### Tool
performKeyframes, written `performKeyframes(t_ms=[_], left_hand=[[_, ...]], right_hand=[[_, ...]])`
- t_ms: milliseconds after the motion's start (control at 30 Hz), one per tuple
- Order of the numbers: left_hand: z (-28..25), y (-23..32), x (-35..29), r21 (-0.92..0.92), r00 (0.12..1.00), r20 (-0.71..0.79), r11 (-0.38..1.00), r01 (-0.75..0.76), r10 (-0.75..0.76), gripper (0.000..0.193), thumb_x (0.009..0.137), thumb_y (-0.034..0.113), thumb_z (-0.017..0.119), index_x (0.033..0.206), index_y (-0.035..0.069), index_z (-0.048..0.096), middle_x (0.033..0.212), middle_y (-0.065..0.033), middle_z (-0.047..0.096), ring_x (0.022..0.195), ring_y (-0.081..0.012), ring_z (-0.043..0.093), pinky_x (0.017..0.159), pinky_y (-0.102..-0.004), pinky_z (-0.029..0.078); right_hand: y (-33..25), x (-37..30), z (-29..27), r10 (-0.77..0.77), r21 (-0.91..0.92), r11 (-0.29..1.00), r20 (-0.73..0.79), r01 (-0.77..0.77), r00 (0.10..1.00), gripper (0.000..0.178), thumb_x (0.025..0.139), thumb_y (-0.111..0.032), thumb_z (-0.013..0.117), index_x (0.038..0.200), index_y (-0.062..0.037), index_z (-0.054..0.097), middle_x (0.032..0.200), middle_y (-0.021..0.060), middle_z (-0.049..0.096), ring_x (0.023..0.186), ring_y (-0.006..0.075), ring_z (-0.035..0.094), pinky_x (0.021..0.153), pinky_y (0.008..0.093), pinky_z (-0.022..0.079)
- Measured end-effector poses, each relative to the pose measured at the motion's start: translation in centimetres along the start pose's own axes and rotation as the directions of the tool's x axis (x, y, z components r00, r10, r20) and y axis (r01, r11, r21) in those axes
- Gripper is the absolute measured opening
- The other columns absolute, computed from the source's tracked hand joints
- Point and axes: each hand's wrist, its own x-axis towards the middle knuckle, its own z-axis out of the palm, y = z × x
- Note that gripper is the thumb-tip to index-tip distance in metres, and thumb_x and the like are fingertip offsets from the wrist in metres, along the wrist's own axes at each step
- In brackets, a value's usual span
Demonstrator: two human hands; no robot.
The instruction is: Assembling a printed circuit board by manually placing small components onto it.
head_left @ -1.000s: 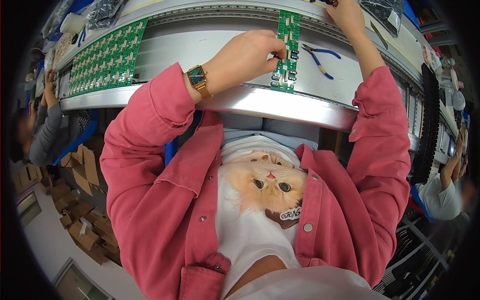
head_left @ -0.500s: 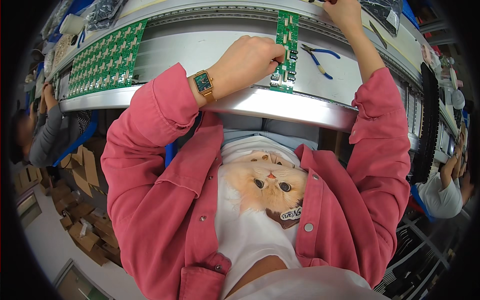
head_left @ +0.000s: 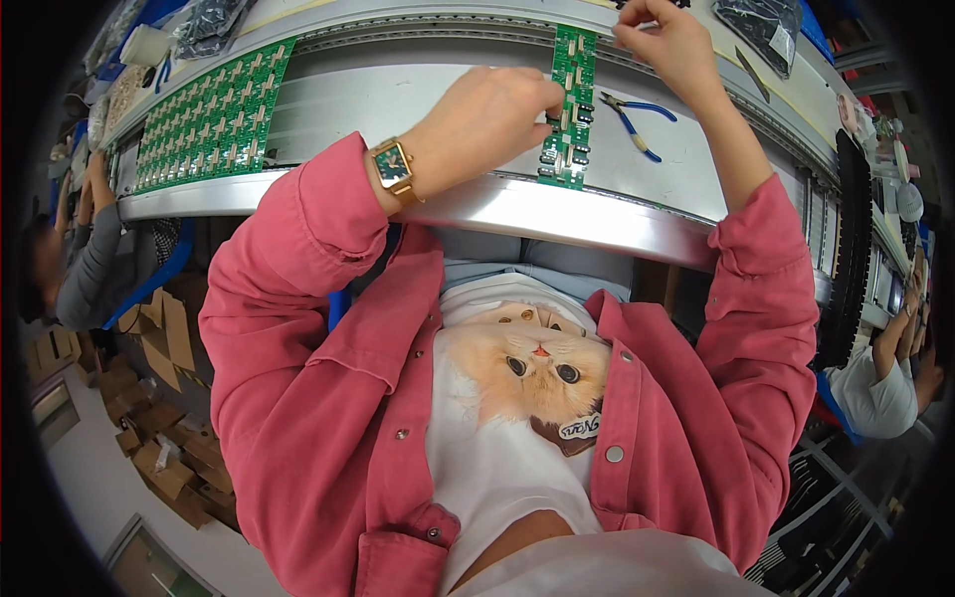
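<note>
A narrow green circuit board lies across the metal rails, with pale connectors and several black parts on it. At its left edge, the bent fingers of my left hand are pressed together; whatever they pinch is hidden. My right hand is raised beyond the right side of the board, thumb and fingertips drawn together. Anything between them is too small to make out. To the right of the board lie cutting pliers with blue and yellow handles, touched by neither hand.
A large panel of green circuit boards sits on the rails at the left. Tweezers and a dark plastic bag lie at the far right. The metal front rail runs before me. Other people work on both sides.
My right hand has come down and left from the far edge toward the circuit board. My left hand has shifted slightly left and away from me, still at the board.
</note>
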Motion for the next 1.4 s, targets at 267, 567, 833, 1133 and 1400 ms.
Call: performKeyframes(t_ms=[267, 567, 833, 1133, 1400], left_hand=[[-0.9, -13.7, 7.0, 0.092, 0.937, -0.275, 0.964, 0.251, -0.217, 0.024, 0.076, 0.019, 0.056, 0.083, 0.000, 0.068, 0.079, -0.0196, 0.067, 0.073, -0.0403, 0.062, 0.069, -0.0425, 0.050], [1.9, -18.1, 9.5, 0.138, 0.885, -0.313, 0.906, 0.400, -0.344, 0.021, 0.075, 0.018, 0.058, 0.084, 0.002, 0.069, 0.078, -0.0181, 0.067, 0.073, -0.0386, 0.062, 0.069, -0.0425, 0.050], [1.2, -17.7, 7.7, -0.115, 0.880, -0.403, 0.968, 0.224, -0.252, 0.017, 0.076, 0.013, 0.057, 0.084, 0.003, 0.068, 0.077, -0.0153, 0.067, 0.071, -0.0355, 0.062, 0.068, -0.0406, 0.050], [-1.2, -12.0, 6.7, -0.207, 0.954, -0.272, 0.976, 0.071, -0.127, 0.016, 0.077, 0.007, 0.056, 0.087, 0.001, 0.066, 0.078, -0.0125, 0.066, 0.066, -0.0280, 0.060, 0.065, -0.0348, 0.049], [3.2, -13.5, 5.8, -0.298, 0.988, -0.150, 0.954, -0.010, -0.037, 0.017, 0.075, 0.005, 0.058, 0.090, 0.001, 0.066, 0.077, -0.0125, 0.065, 0.064, -0.0242, 0.058, 0.063, -0.0324, 0.048]], right_hand=[[-2.2, -4.4, 0.0, -0.048, 0.142, 0.990, 0.273, 0.010, 0.961, 0.014, 0.079, -0.001, 0.061, 0.090, -0.0042, 0.069, 0.083, 0.0031, 0.068, 0.066, 0.0112, 0.060, 0.065, 0.0209, 0.050], [-2.9, -6.2, 1.6, -0.184, 0.012, 0.983, 0.189, 0.185, 0.965, 0.014, 0.078, 0.001, 0.062, 0.089, -0.0045, 0.068, 0.082, 0.0030, 0.068, 0.067, 0.0115, 0.059, 0.064, 0.0214, 0.049], [-2.6, -5.8, 2.2, -0.237, -0.110, 0.960, 0.174, 0.258, 0.956, 0.014, 0.078, 0.001, 0.062, 0.089, -0.0044, 0.068, 0.082, 0.0030, 0.067, 0.065, 0.0129, 0.058, 0.062, 0.0227, 0.048], [-1.8, -4.7, 2.5, -0.250, -0.099, 0.957, 0.203, 0.274, 0.947, 0.012, 0.079, 0.001, 0.062, 0.087, -0.0041, 0.069, 0.081, 0.0034, 0.067, 0.062, 0.0133, 0.057, 0.062, 0.0235, 0.048], [-2.4, -4.4, 2.4, -0.247, -0.084, 0.959, 0.223, 0.271, 0.943, 0.012, 0.076, -0.001, 0.061, 0.084, -0.0043, 0.070, 0.080, 0.0040, 0.068, 0.061, 0.0171, 0.058, 0.063, 0.0270, 0.048]])
